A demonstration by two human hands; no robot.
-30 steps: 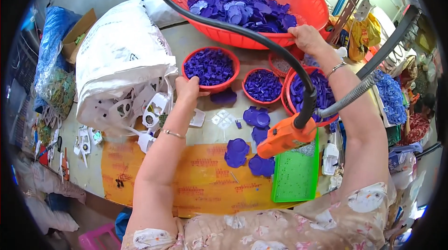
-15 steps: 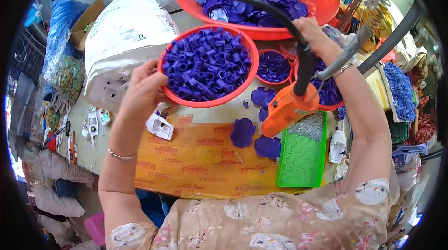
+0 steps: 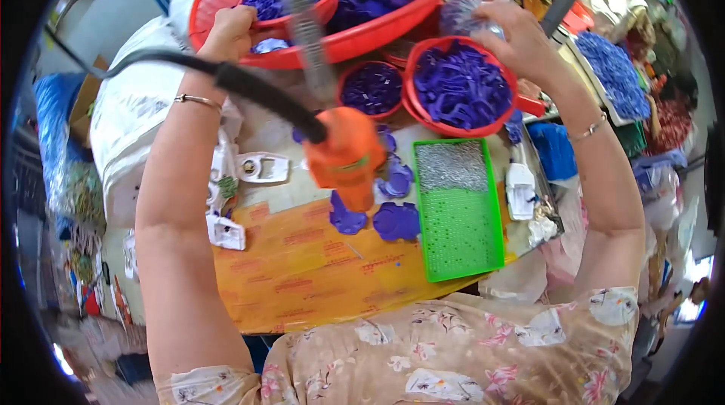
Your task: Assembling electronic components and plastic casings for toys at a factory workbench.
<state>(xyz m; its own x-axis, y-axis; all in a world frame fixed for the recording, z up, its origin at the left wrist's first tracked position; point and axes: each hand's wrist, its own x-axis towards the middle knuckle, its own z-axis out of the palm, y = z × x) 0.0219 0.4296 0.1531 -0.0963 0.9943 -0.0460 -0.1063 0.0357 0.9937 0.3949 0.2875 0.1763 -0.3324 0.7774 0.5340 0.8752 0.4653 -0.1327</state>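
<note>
My left hand (image 3: 229, 33) is closed on the rim of a red basin (image 3: 330, 3) full of small purple plastic parts. The basin rests in or over the large red colander (image 3: 393, 35), which holds flat purple pieces. At the right, my right hand (image 3: 521, 42) has its fingers curled round a clear plastic bag (image 3: 462, 16). Just below that hand stands a red basin (image 3: 423, 103) with purple strips, beside a smaller red bowl (image 3: 371, 109) of dark purple bits. An orange hanging tool (image 3: 347, 156) on a black cable covers part of the table's middle.
A green tray (image 3: 461, 235) with silvery bits at its far end lies on the table. Flat purple pieces (image 3: 396, 221) lie beside it. White plastic housings (image 3: 520, 192) sit at both sides. A large white sack (image 3: 124, 133) stands at the left.
My left hand has carried the basin of small purple parts away from me to the large colander. My right hand has left the colander's rim for the plastic bag. The view has shifted.
</note>
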